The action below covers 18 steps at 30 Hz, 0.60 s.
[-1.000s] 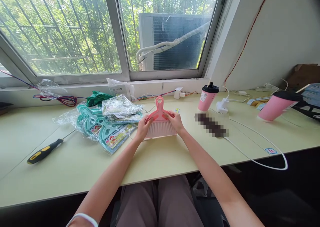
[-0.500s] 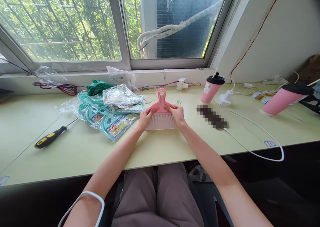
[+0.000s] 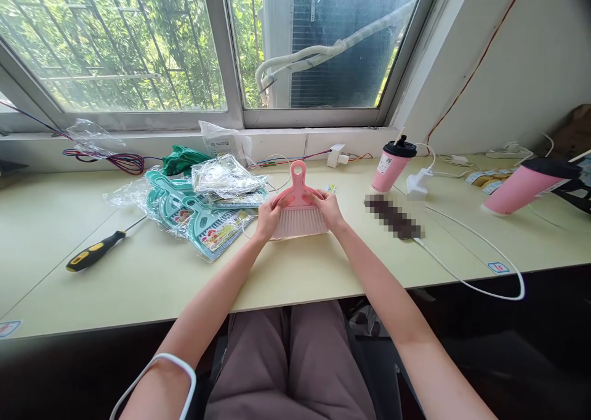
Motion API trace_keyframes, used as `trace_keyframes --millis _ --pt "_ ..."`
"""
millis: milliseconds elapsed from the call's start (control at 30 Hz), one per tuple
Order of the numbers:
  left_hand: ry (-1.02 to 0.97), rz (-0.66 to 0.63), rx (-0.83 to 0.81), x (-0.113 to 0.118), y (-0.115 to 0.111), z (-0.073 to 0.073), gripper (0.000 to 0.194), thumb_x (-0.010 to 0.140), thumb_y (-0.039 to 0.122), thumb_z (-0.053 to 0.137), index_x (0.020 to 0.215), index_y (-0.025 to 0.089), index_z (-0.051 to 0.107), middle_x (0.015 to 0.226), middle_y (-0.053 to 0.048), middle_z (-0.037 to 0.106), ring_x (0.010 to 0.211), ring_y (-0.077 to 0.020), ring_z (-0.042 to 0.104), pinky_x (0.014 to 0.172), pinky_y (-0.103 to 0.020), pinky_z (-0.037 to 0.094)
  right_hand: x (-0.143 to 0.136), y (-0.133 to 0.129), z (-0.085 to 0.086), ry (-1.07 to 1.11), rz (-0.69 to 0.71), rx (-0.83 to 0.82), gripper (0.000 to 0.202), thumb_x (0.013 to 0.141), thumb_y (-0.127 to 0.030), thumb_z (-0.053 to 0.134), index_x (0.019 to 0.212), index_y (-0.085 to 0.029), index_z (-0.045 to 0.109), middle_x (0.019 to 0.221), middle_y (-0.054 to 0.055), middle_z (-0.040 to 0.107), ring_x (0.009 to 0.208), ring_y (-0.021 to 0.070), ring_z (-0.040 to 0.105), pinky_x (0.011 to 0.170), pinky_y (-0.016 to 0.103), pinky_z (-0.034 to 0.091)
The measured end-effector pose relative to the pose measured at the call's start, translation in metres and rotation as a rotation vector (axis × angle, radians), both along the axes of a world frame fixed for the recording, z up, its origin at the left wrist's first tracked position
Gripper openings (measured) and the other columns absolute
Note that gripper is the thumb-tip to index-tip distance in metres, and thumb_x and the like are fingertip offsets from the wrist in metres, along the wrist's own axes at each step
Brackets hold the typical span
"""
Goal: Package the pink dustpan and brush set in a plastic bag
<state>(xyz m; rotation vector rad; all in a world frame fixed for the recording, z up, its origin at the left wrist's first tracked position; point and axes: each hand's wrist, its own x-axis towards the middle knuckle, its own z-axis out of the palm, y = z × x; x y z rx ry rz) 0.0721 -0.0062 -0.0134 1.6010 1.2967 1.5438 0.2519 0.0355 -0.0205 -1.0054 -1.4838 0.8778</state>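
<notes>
Both hands grip a small pink hand broom with pale bristles (image 3: 302,222), its looped handle pointing toward the window. A pink dustpan seems to lie behind it, mostly hidden. My left hand (image 3: 268,218) is closed on the left shoulder of the broom, thumb on top. On the opposite shoulder, my right hand (image 3: 329,209) is closed the same way. Just left of my left hand lie several teal brush-and-dustpan sets (image 3: 198,220) in clear plastic, with a flat plastic-wrapped packet (image 3: 226,177) on top.
A black-and-yellow screwdriver (image 3: 95,252) lies at the left. Pink cups with black lids (image 3: 390,167) stand at the right, near a white charger (image 3: 418,183) and a blurred-out dark object (image 3: 392,217) with a white cable (image 3: 466,281). Green plastic (image 3: 182,160) lies by the windowsill.
The broom's bristle edge now tilts slightly, its right end a little higher. Both hands keep their hold; the whole view has shifted slightly.
</notes>
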Motion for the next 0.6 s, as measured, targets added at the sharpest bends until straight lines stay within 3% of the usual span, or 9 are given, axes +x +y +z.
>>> trace_keyframes --millis 67,133,233,300,367,433,533,600 --pt "-0.084 -0.012 -0.038 -0.003 0.004 -0.002 0.036 0.078 0.049 0.062 0.083 0.015 0.073 0.074 -0.004 0.067 0.077 -0.0223 0.059 0.075 -0.032 0.042 0.006 0.006 -0.001 -0.048 0.054 -0.083 0.072 0.089 -0.074 0.028 0.106 -0.018 0.071 0.095 0.013 0.073 0.092 0.0266 0.067 0.079 0.041 0.052" --pt "-0.186 0.002 -0.102 -0.010 0.010 -0.005 0.038 0.075 0.051 0.065 0.082 0.014 0.072 0.073 -0.004 0.067 0.076 -0.0219 0.059 0.072 -0.031 0.042 0.014 0.014 -0.008 -0.199 -0.036 -0.091 0.072 0.096 -0.063 0.014 0.116 -0.019 0.067 0.114 0.014 0.070 0.111 0.0263 0.062 0.093 0.043 0.047" --pt "-0.355 0.045 -0.180 -0.022 0.018 -0.008 0.042 0.070 0.052 0.069 0.084 0.012 0.071 0.071 -0.004 0.065 0.072 -0.0212 0.059 0.067 -0.030 0.042 0.027 0.026 -0.025 -0.601 -0.280 -0.062 0.051 0.098 -0.047 0.031 0.132 -0.020 0.057 0.147 0.013 0.048 0.141 0.0282 0.035 0.112 0.051 0.027" --pt "-0.431 0.057 -0.175 -0.029 0.023 -0.008 0.045 0.066 0.052 0.073 0.086 0.012 0.070 0.075 -0.005 0.066 0.074 -0.0213 0.060 0.068 -0.030 0.043 0.031 0.030 -0.033 -0.816 -0.302 -0.105 0.050 0.095 -0.043 0.042 0.140 -0.021 0.049 0.156 0.013 0.035 0.146 0.0293 0.023 0.115 0.055 0.018" --pt "-0.467 0.055 -0.139 -0.034 0.025 -0.006 0.047 0.062 0.050 0.076 0.088 0.012 0.068 0.080 -0.006 0.068 0.079 -0.0216 0.061 0.071 -0.030 0.044 0.032 0.032 -0.037 -0.922 -0.261 -0.116 0.047 0.095 -0.040 0.042 0.137 -0.022 0.050 0.154 0.013 0.037 0.144 0.0293 0.027 0.113 0.056 0.017" --pt "-0.485 0.057 -0.093 -0.036 0.026 -0.005 0.048 0.062 0.048 0.077 0.091 0.013 0.067 0.086 -0.007 0.069 0.084 -0.0220 0.062 0.075 -0.031 0.045 0.030 0.032 -0.035 -0.950 -0.264 -0.077 0.039 0.097 -0.037 0.035 0.121 -0.021 0.061 0.140 0.013 0.054 0.132 0.0279 0.044 0.110 0.054 0.021" --pt "-0.501 0.053 -0.024 -0.036 0.027 -0.007 0.048 0.067 0.048 0.074 0.100 0.014 0.063 0.096 -0.007 0.068 0.092 -0.0218 0.062 0.081 -0.031 0.046 0.030 0.030 -0.029 -0.918 -0.389 -0.042 0.051 0.100 -0.033 0.022 0.089 -0.018 0.069 0.103 0.013 0.070 0.107 0.0252 0.058 0.104 0.046 0.028" --pt "-0.489 0.062 0.003 -0.036 0.027 -0.009 0.046 0.070 0.047 0.073 0.101 0.015 0.060 0.098 -0.007 0.066 0.093 -0.0206 0.061 0.084 -0.030 0.046 0.033 0.029 -0.026 -0.889 -0.485 -0.045 0.045 0.099 -0.036 0.029 0.092 -0.017 0.069 0.106 0.014 0.069 0.110 0.0269 0.055 0.099 0.045 0.031"
